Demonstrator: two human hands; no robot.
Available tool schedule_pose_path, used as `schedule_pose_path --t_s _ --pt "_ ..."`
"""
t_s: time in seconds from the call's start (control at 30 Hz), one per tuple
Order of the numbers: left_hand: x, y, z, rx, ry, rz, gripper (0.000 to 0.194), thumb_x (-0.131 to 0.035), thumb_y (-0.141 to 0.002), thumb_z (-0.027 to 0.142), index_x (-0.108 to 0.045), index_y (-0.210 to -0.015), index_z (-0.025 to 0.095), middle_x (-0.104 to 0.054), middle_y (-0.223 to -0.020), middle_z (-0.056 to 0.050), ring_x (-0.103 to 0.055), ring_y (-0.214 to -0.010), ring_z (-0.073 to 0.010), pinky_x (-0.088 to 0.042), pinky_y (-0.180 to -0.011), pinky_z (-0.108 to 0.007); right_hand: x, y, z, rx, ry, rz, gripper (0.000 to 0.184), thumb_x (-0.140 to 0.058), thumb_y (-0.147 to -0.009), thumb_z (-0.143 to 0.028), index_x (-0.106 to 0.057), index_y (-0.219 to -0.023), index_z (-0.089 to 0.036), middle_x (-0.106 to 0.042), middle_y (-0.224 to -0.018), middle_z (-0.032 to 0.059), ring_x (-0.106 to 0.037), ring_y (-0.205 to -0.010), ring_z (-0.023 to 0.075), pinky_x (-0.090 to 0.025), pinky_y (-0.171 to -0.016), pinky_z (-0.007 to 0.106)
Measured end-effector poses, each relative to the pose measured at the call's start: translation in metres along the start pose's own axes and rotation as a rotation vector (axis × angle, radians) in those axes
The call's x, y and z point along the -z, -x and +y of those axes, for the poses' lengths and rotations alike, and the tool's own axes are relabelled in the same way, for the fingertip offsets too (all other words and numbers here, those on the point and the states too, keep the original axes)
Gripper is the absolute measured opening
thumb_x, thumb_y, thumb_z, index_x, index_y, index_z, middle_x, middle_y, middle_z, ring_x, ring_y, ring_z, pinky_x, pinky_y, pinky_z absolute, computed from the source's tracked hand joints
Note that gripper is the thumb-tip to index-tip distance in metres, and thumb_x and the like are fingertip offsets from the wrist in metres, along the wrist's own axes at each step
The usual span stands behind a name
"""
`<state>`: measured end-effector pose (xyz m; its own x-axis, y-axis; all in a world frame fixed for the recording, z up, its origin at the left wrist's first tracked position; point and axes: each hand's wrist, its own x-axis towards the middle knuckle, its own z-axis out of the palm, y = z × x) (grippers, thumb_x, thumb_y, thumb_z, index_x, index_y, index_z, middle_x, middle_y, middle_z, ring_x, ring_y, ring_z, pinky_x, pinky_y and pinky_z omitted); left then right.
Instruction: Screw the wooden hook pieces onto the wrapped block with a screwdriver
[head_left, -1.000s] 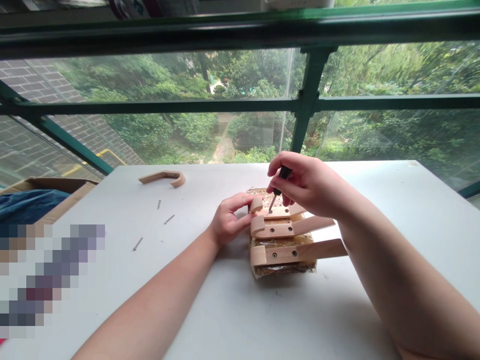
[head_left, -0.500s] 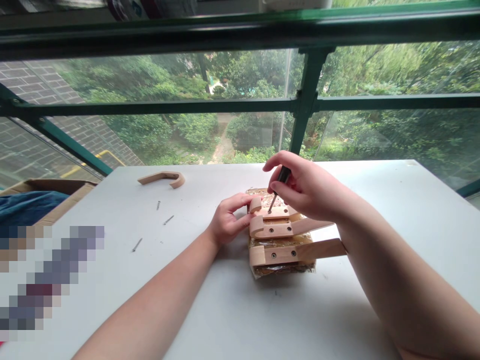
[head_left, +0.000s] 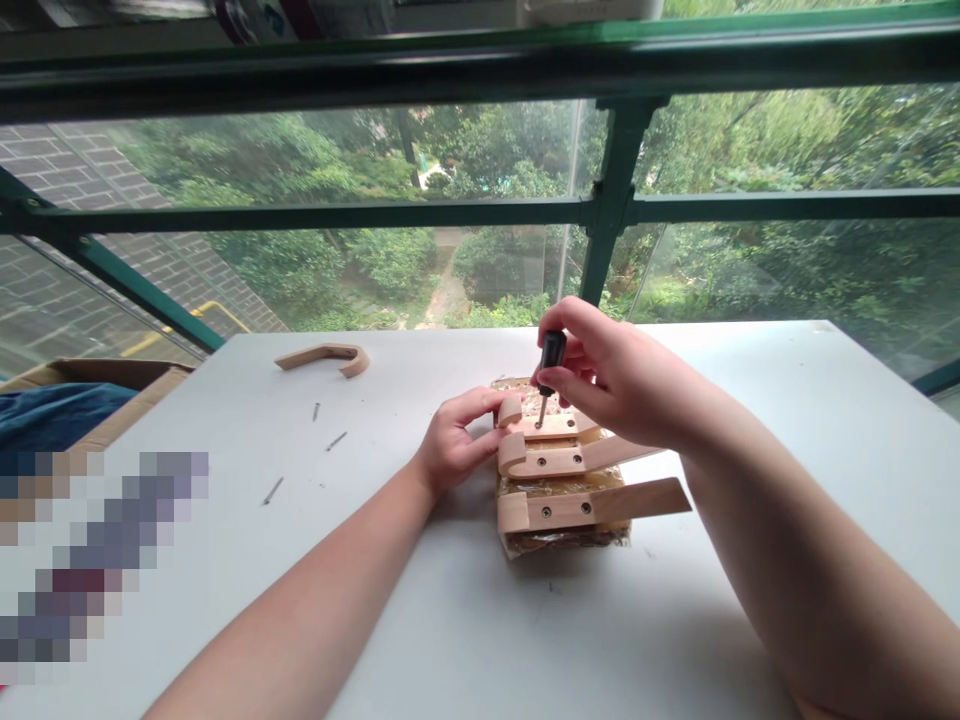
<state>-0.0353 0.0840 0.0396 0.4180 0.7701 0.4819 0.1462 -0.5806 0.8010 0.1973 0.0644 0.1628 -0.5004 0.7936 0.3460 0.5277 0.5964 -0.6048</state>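
Note:
My right hand (head_left: 600,370) is closed around the black handle of a screwdriver (head_left: 553,352). Its tip meets a screw hole in the farthest wooden hook (head_left: 555,427). My left hand (head_left: 461,435) grips that hook's curved end between thumb and fingers, at the left side of a block (head_left: 555,487) wrapped in clear plastic film. Nearer to me, a middle wooden hook (head_left: 559,461) and a front wooden hook (head_left: 592,506) lie across the block, each with two screws in it. My right wrist covers part of the middle hook's long end.
On the white table (head_left: 420,620) a loose wooden hook (head_left: 322,355) lies at the back left. Three loose screws (head_left: 337,441) are scattered left of my left hand. A cardboard box (head_left: 142,400) with blue cloth stands beyond the left edge. A green-framed railing (head_left: 375,215) runs behind.
The screwdriver has swung from a rightward tilt to nearly upright, and my right fingers have shifted around its handle. The left hand stays in place on the hook.

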Motion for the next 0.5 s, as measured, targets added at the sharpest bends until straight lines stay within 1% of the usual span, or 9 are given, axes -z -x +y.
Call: schedule_pose_path --t_s 0.13,0.27,0.4,0.5 --pt "0.002 0.0 -0.001 -0.004 0.002 -0.026 0.031 -0.067 -0.087 0.036 -0.073 -0.11 0.016 -0.071 -0.113 -0.012 -0.064 -0.103 -0.0259 -0.048 -0.095 -0.037 0.001 0.0 -0.001 -0.01 0.012 0.013 0.02 -0.063 -0.088 -0.028 -0.045 -0.097 -0.027 -0.058 -0.071 -0.0039 -0.055 -0.061 0.0137 -0.039 -0.055 0.026" --pt "0.003 -0.001 0.0 -0.001 -0.007 -0.047 0.029 -0.067 -0.088 0.036 -0.073 -0.107 0.016 -0.071 -0.112 -0.012 -0.064 -0.102 -0.026 -0.047 -0.096 -0.038 -0.002 0.0 -0.003 0.006 0.052 0.064 0.022 -0.065 -0.085 -0.027 -0.044 -0.091 -0.026 -0.054 -0.064 -0.0067 -0.046 -0.054 0.0104 -0.035 -0.052 0.024" --pt "0.003 -0.002 0.002 0.005 -0.021 -0.044 0.026 -0.067 -0.088 0.036 -0.073 -0.103 0.015 -0.071 -0.108 -0.011 -0.064 -0.099 -0.0247 -0.048 -0.093 -0.037 -0.008 -0.001 -0.002 0.0 0.05 0.106 0.021 -0.063 -0.081 -0.022 -0.042 -0.081 -0.024 -0.059 -0.067 -0.0051 -0.048 -0.056 0.0104 -0.034 -0.052 0.024" --pt "0.002 -0.002 0.003 0.001 -0.023 -0.042 0.025 -0.067 -0.088 0.035 -0.073 -0.102 0.016 -0.071 -0.108 -0.011 -0.064 -0.098 -0.0241 -0.049 -0.092 -0.036 -0.01 -0.002 0.0 -0.007 0.017 0.107 0.015 -0.06 -0.082 -0.019 -0.046 -0.081 -0.023 -0.062 -0.069 -0.0041 -0.05 -0.058 0.0106 -0.035 -0.052 0.024"
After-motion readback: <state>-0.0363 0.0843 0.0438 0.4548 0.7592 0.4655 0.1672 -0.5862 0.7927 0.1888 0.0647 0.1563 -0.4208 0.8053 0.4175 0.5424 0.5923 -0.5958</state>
